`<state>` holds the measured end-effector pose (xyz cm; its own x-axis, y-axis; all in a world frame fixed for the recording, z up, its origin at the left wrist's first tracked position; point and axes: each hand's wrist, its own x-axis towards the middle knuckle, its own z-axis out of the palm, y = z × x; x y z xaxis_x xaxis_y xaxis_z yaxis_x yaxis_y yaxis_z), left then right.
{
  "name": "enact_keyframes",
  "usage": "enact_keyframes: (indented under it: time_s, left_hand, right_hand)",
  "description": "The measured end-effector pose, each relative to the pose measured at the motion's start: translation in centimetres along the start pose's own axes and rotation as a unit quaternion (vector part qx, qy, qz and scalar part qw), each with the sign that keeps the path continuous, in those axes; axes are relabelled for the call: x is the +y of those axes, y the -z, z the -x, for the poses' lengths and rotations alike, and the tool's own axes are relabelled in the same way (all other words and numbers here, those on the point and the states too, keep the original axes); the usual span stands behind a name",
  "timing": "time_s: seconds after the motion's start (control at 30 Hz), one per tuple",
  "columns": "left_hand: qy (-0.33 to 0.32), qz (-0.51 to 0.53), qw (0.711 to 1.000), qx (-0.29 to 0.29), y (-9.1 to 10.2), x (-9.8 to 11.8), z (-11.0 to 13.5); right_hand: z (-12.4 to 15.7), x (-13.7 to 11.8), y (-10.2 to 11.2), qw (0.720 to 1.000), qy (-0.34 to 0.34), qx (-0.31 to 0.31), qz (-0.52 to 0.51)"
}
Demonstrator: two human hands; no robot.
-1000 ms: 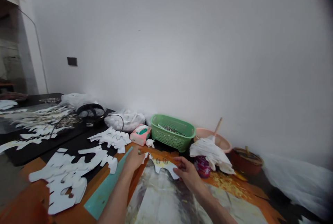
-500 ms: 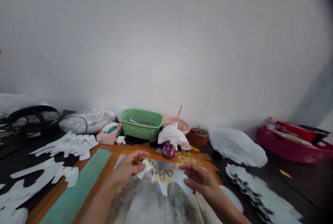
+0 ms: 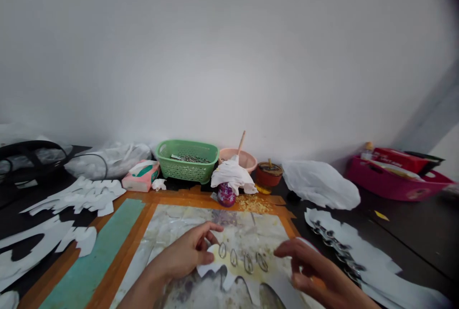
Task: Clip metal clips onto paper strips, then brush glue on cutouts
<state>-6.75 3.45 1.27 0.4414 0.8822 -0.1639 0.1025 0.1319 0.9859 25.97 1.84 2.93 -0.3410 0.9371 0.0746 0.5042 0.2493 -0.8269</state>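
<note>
A white cut-out piece (image 3: 247,278) with a scalloped edge lies over the stained sheet (image 3: 172,225) in front of me. Several oval metal rings (image 3: 248,263) sit in a row on its yellowish upper part. My left hand (image 3: 190,251) grips the piece at its left end, thumb on top and index finger stretched out; the other fingers are partly hidden. To the right of the rings is my right hand (image 3: 308,268), fingers bent and apart from the thumb, with nothing visible between them.
Along the wall stand a green basket (image 3: 188,177) of metal bits, a pink tissue box (image 3: 141,182), a purple jar (image 3: 226,195) under white cloth, a brown pot (image 3: 268,175) and a magenta basket (image 3: 405,192). White cut-outs (image 3: 81,196) lie left; a ringed strip (image 3: 358,242) lies right.
The white piece has come down towards me and lies flatter, its rings now spread in a row. My right hand has let go of its right side and moved right.
</note>
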Motion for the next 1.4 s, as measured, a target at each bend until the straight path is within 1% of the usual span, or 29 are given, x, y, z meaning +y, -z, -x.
enact_keyframes:
  time_s: [0.1, 0.17, 0.2, 0.27, 0.33, 0.4, 0.53, 0.7, 0.87, 1.0, 1.17, 1.2, 1.33, 1.37, 1.4]
  left_hand:
    - [-0.012, -0.018, 1.0, -0.014, 0.1, 0.0, 0.0]
    - [-0.019, -0.027, 0.999, -0.023, 0.2, 0.0, 0.0]
    - [-0.02, -0.031, 0.999, -0.026, 0.3, 0.0, 0.0]
    - [-0.018, -0.039, 0.999, -0.026, 0.4, 0.0, 0.0]
    - [-0.011, -0.05, 0.998, -0.02, 0.4, 0.0, 0.0]
    - [0.002, -0.073, 0.997, -0.017, 0.3, 0.1, 0.1]
    - [0.025, -0.117, 0.993, -0.01, -0.2, 0.5, 0.6]
    - [0.066, -0.149, 0.987, 0.002, -1.0, 1.8, 1.1]
    - [0.121, -0.113, 0.986, -0.014, -1.5, 2.8, 1.5]
    - [0.094, -0.133, 0.987, -0.004, -1.2, 2.6, 1.4]
    - [0.083, -0.107, 0.991, 0.02, -1.2, 1.9, 1.3]
    - [0.07, -0.095, 0.992, 0.033, -1.2, 1.8, 1.3]
    - [-0.018, -0.01, 0.994, 0.106, -1.3, 1.6, 1.0]
    - [-0.021, -0.004, 0.992, 0.121, -1.3, 1.6, 0.9]
    - [-0.009, -0.011, 0.991, 0.132, -1.3, 1.5, 0.8]
  right_hand:
    - [-3.2, -2.8, -2.0, 0.999, 0.019, -0.035, 0.014]
    - [-5.3, -3.9, -3.8, 0.997, 0.033, -0.075, 0.015]
    - [-6.3, -4.2, -4.7, 0.994, 0.043, -0.098, 0.016]
    - [-7.8, -4.4, -6.4, 0.992, 0.042, -0.121, 0.005]
    - [-8.6, -4.2, -7.6, 0.99, 0.037, -0.137, -0.015]
    - [-8.9, -3.9, -8.2, 0.989, 0.03, -0.142, -0.037]
    - [-8.4, -3.4, -8.4, 0.986, 0.018, -0.14, -0.083]
    - [-7.5, -3.5, -8.3, 0.981, 0.023, -0.15, -0.12]
    - [-7.0, -3.8, -8.3, 0.981, 0.023, -0.15, -0.123]
    - [-6.9, -3.7, -8.2, 0.98, 0.03, -0.148, -0.128]
    - [-7.0, -3.3, -8.3, 0.978, 0.037, -0.143, -0.147]
    - [-7.0, -3.3, -8.3, 0.978, 0.037, -0.14, -0.152]
    - [-7.1, -3.5, -8.4, 0.974, 0.031, -0.14, -0.175]
    - [-7.1, -3.5, -8.5, 0.973, 0.027, -0.142, -0.182]
    - [-7.2, -3.5, -8.5, 0.971, 0.022, -0.142, -0.189]
